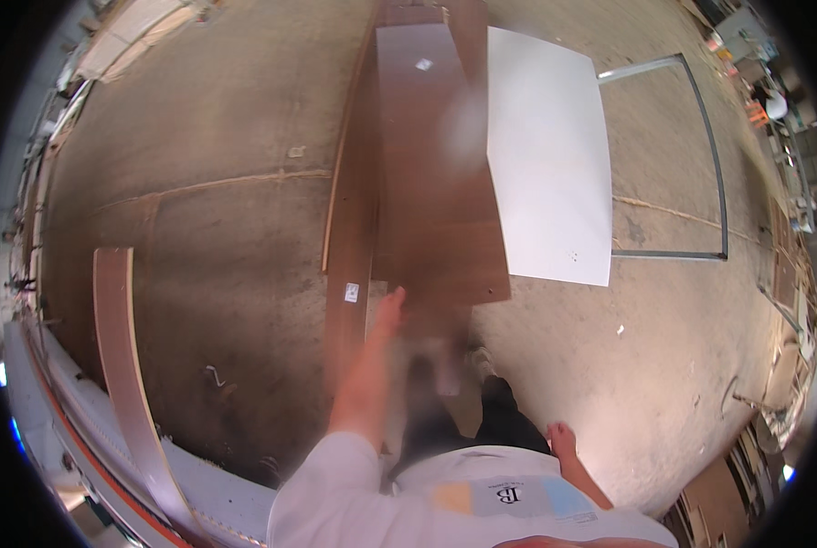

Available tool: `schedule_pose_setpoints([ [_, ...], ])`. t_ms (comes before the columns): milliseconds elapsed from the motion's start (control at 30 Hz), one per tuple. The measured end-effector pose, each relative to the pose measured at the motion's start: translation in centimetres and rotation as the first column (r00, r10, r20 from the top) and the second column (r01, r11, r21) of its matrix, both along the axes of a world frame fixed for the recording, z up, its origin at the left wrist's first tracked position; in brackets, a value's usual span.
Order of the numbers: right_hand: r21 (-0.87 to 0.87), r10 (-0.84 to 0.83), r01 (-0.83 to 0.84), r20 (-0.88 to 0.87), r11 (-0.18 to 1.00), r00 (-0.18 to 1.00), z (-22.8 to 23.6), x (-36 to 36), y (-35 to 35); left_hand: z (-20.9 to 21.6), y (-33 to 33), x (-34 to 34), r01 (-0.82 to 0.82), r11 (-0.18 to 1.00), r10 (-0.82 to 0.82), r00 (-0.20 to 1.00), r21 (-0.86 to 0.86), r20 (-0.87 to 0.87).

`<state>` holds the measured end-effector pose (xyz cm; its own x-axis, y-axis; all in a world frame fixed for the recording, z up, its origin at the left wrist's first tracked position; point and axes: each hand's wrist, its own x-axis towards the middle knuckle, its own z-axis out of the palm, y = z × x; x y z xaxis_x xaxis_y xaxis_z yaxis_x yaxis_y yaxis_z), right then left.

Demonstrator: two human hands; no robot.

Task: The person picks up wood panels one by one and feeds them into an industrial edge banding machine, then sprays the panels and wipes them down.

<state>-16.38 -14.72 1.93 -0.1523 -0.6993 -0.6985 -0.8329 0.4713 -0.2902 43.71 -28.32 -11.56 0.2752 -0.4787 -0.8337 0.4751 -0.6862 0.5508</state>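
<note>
— One topmost brown panel [436, 192], upper centre: heavy?
— Probably weighty, stiff, smooth; take by long edges.
— Grip?
— Left hand [394, 301] at lower-left corner, too blurred to tell; right hand [562, 438], lower right, relaxed, apparently empty.

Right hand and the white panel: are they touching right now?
Apart. The head view shows it: bare floor lies plainly between the right hand and the lower edge of the white panel.
</note>
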Motion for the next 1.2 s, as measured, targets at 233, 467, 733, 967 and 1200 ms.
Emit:
schedule_pose_setpoints([
  [233,0.042,-0.155,0.154,0.493,0.987,0.856,-5.9,10.5,-23.0,1.6,16.6,-10.7,-0.042,0.993,0.079,0.927,-0.107,0.366],
  [467,0.327,-0.001,-0.304,0.683,0.895,0.73,1.8,17.3,-22.3,18.8,22.4,-20.6,-0.734,0.678,0.725,0.677,-0.039,-0.129],
  [733,0.551,-0.085,-0.453,0.695,0.701,0.714,3.0,14.7,-9.3,26.1,26.7,-33.8,-0.875,0.484,0.874,0.485,-0.027,-0.036],
  [967,0.678,-0.042,-0.49,0.607,0.548,0.793,3.4,15.5,-8.1,28.0,39.5,-40.5,-0.923,0.382,0.914,0.371,-0.042,0.166],
  [1200,0.502,-0.076,-0.264,0.559,0.823,0.826,-2.8,19.5,-15.2,31.2,52.4,-48.8,-0.998,-0.002,0.961,-0.018,-0.059,0.275],
])
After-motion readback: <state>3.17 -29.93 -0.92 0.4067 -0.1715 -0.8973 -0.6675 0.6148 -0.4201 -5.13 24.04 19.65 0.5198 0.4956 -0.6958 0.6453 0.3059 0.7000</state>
